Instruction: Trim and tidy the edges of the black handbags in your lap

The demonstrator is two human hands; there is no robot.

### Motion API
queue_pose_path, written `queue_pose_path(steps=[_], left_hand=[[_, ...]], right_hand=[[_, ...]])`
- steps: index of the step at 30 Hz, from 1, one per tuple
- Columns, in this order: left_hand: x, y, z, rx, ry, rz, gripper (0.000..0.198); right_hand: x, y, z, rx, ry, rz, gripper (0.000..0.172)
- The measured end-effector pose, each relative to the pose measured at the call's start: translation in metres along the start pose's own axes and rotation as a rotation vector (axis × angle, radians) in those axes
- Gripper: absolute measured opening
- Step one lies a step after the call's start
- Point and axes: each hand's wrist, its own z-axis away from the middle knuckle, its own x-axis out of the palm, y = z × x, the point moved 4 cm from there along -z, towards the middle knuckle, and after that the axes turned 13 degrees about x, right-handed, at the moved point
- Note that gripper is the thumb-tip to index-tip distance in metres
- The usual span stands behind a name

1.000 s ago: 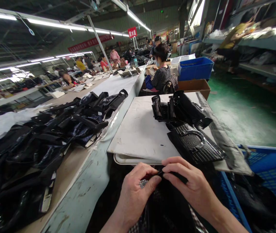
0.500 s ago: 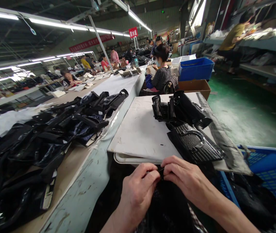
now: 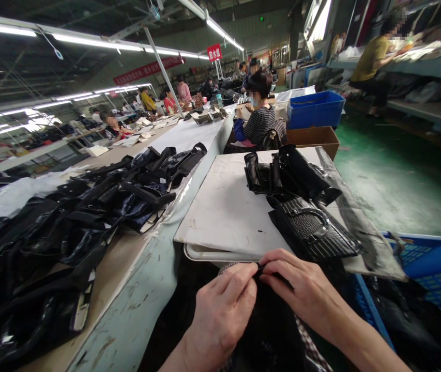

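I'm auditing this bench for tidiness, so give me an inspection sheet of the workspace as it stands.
Surface: scuffed white board beside the long bench.
Job's things: black piece, pinched at its top edge by both hands.
Clutter: textured black bag and standing black bags on the board; heap of glossy black parts on the bench; blue crate at right.
Hands: left hand and right hand both closed on the piece, fingertips meeting.
Cables: nothing seen.
Surroundings: seated person in striped top, blue bin, cardboard box, green floor.
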Motion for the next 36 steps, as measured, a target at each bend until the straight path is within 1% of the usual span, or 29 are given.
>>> queue_pose_path(steps=[2,5,11,13,16,18,22,27,33,36], left_hand=[[0.001,0.000,-0.001,-0.033,0.024,0.058,0.020],[0.004,-0.002,-0.001,-0.147,0.033,0.125,0.018],[0.014,-0.003,0.005,-0.339,-0.019,0.251,0.015],[0.014,-0.005,0.007,-0.382,0.017,0.290,0.014],[0.011,-0.007,0.007,-0.385,0.109,0.298,0.012],[0.009,-0.009,0.005,-0.391,0.130,0.289,0.010],[0.009,-0.012,0.001,-0.421,0.126,0.272,0.008],[0.008,-0.015,-0.001,-0.464,0.132,0.276,0.013],[0.008,-0.015,0.000,-0.465,0.135,0.295,0.014],[0.008,-0.014,0.001,-0.459,0.144,0.309,0.014]], right_hand=[[0.000,-0.001,0.000,-0.006,0.008,0.001,0.009],[-0.001,-0.002,0.000,-0.028,0.035,0.009,0.012],[0.002,-0.005,0.003,-0.080,0.074,0.038,0.018],[0.002,-0.003,0.004,-0.065,0.098,0.009,0.016],[0.003,0.002,0.005,-0.011,0.134,-0.035,0.012],[0.003,0.004,0.006,0.024,0.156,-0.058,0.010],[0.003,0.005,0.006,0.057,0.204,-0.083,0.008],[0.004,0.002,0.006,0.024,0.244,-0.104,0.009],[0.004,0.003,0.005,0.040,0.222,-0.132,0.009],[0.003,0.005,0.005,0.071,0.202,-0.163,0.010]])
